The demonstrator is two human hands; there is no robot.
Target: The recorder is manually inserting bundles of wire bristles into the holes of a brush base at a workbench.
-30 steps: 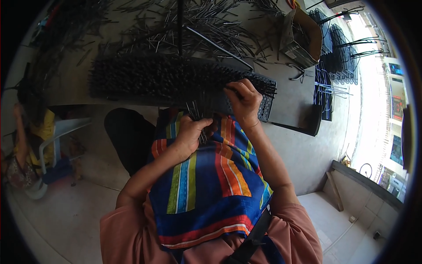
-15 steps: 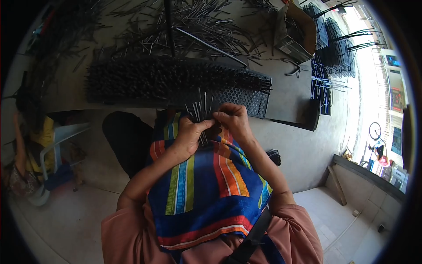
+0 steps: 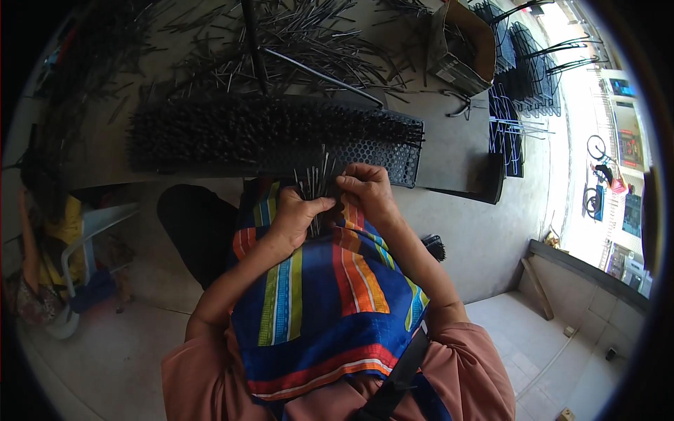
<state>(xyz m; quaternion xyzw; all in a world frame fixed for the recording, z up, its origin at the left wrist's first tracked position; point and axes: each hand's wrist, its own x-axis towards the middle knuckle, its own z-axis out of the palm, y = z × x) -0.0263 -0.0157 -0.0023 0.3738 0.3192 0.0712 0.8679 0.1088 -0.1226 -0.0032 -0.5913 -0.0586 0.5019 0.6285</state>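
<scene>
My left hand (image 3: pixel 295 216) is closed around a small bundle of thin metal rods (image 3: pixel 313 184), whose tips fan upward above the thumb. Just right of it, my right hand (image 3: pixel 370 192) is pinched, thumb against fingers; whatever sits in the pinch is too small to make out. Both hands are over my lap, in front of a long perforated black panel (image 3: pixel 400 165). Dark rods (image 3: pixel 232 130) stand densely upright across most of this panel, while its right end and part of the near edge show bare holes.
Loose dark rods (image 3: pixel 309 52) lie heaped on the table behind the panel. An open cardboard box (image 3: pixel 460 67) and stacked wire racks (image 3: pixel 533 67) stand at the far right. A slanting metal bar (image 3: pixel 319 76) crosses behind the panel. At left, another person's arm (image 3: pixel 29 242) shows near a pale chair (image 3: pixel 88 238).
The whole view has shifted slightly, with the panel and table appearing a little further left. My left hand still grips the rods, and my right hand stays pinched close beside it.
</scene>
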